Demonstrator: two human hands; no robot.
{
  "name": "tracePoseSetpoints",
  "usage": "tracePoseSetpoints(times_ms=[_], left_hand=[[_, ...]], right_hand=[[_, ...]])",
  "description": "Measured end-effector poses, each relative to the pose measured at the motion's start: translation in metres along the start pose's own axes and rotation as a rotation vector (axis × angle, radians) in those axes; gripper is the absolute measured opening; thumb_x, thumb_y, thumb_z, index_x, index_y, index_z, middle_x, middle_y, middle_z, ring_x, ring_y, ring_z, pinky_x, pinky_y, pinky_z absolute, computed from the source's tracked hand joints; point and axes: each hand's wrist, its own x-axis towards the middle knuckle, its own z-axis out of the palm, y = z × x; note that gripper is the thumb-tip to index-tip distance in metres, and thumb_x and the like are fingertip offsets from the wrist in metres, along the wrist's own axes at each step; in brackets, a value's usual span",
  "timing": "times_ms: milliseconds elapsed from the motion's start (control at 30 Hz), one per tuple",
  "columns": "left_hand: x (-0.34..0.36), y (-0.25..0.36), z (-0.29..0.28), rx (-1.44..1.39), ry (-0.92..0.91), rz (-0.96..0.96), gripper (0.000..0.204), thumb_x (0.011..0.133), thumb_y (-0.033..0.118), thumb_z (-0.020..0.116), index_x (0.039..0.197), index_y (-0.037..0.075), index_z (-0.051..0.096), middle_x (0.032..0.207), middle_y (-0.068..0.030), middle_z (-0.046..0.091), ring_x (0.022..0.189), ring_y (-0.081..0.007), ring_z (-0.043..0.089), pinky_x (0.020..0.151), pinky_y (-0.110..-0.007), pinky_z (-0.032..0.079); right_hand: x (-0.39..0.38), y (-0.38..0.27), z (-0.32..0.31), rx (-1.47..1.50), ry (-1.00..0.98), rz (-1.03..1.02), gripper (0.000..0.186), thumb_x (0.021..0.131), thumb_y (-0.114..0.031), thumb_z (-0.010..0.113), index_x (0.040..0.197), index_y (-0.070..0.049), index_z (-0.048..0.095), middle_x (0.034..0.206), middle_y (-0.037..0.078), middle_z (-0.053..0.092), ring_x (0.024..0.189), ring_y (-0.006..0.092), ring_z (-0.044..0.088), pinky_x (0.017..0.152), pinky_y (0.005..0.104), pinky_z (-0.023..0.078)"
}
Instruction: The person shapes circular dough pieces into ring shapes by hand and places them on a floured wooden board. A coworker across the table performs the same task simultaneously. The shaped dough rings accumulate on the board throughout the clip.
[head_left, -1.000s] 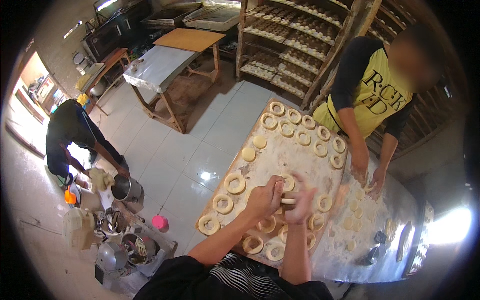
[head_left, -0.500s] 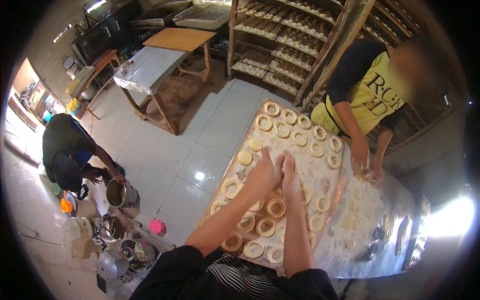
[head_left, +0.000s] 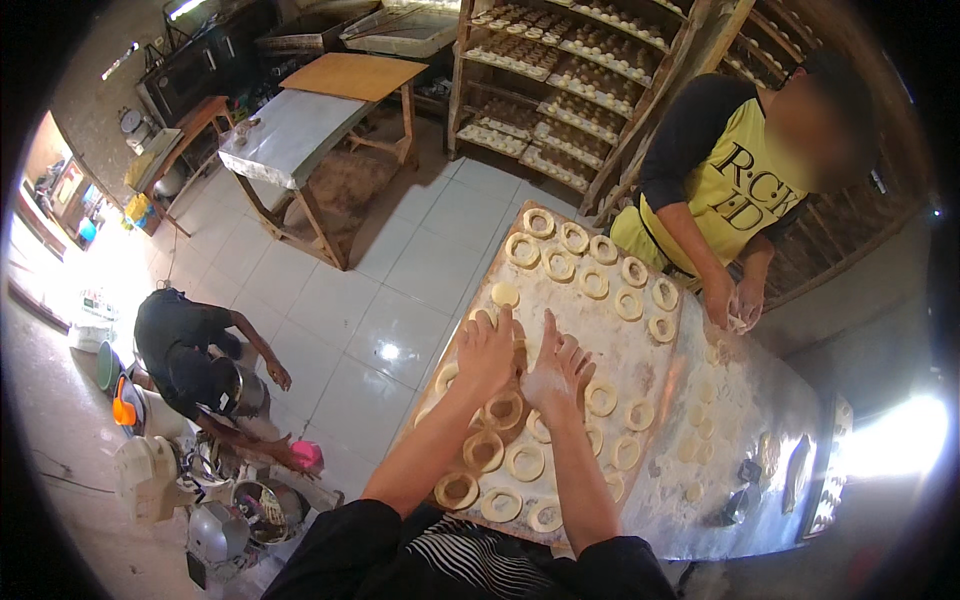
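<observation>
Rings of dough, such as this dough ring (head_left: 522, 250), lie in rows on a floured wooden board (head_left: 610, 345). My left hand (head_left: 486, 352) is palm down with its fingers stretched out, over the board's left side. Its fingertips reach just below a flat round dough piece (head_left: 505, 294); whatever lies under the palm is hidden. Beside it, my right hand (head_left: 556, 376) is held above the board with fingers apart and flour on the skin. I see nothing held in it. More rings, including one dough ring (head_left: 484, 451), lie between and below my forearms.
Across the table, a person in a yellow shirt (head_left: 745, 165) works dough by a metal surface (head_left: 760, 420) with small dough pieces. A crouching person (head_left: 185, 340) at left reaches to a pink container (head_left: 307, 456). Behind stand a low table (head_left: 290, 130) and a rack (head_left: 590, 80) of trays.
My hands, pressed together before, have come apart; the left moved left over where a second round dough piece lay. The person at left bent lower and reached the pink container.
</observation>
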Motion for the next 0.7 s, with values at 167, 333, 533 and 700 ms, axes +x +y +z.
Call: tracePoseSetpoints(times_ms=[167,333,533,700], left_hand=[[-0.001,-0.007,-0.008,-0.023,0.090,0.008,0.063,0.083,0.020,0.068,0.139,0.005,0.043,0.113,-0.0182,0.054,0.107,-0.0365,0.055,0.089,-0.050,0.041],[0.017,-0.024,0.003,0.039,0.182,-0.088,0.045,0.085,0.024,0.070,0.122,0.005,0.053,0.111,-0.0178,0.056,0.107,-0.0359,0.055,0.088,-0.049,0.044],[0.015,-0.036,-0.019,-0.367,0.150,0.067,0.036,0.082,0.012,0.073,0.111,0.002,0.054,0.096,-0.0218,0.067,0.092,-0.0408,0.065,0.077,-0.048,0.050],[-0.029,0.058,-0.017,-0.570,-0.064,0.104,0.032,0.081,0.010,0.072,0.111,0.005,0.063,0.098,-0.0204,0.071,0.093,-0.0384,0.068,0.075,-0.047,0.051]], right_hand=[[0.020,0.008,-0.015,0.210,-0.034,0.007,0.078,0.087,-0.034,0.067,0.153,-0.017,0.029,0.144,0.021,0.037,0.139,0.0397,0.034,0.117,0.0563,0.022],[0.080,-0.009,-0.009,0.354,-0.015,-0.058,0.045,0.091,-0.032,0.060,0.128,-0.008,0.057,0.124,0.023,0.058,0.121,0.0371,0.054,0.103,0.0470,0.043],[0.107,-0.037,-0.004,0.584,-0.286,-0.331,0.041,0.094,-0.031,0.060,0.126,-0.005,0.055,0.114,0.024,0.067,0.109,0.0367,0.064,0.094,0.0448,0.049],[-0.003,0.096,-0.017,1.028,0.068,-0.102,0.041,0.089,-0.029,0.069,0.123,-0.008,0.061,0.113,0.021,0.068,0.101,0.0334,0.067,0.089,0.0406,0.052]])
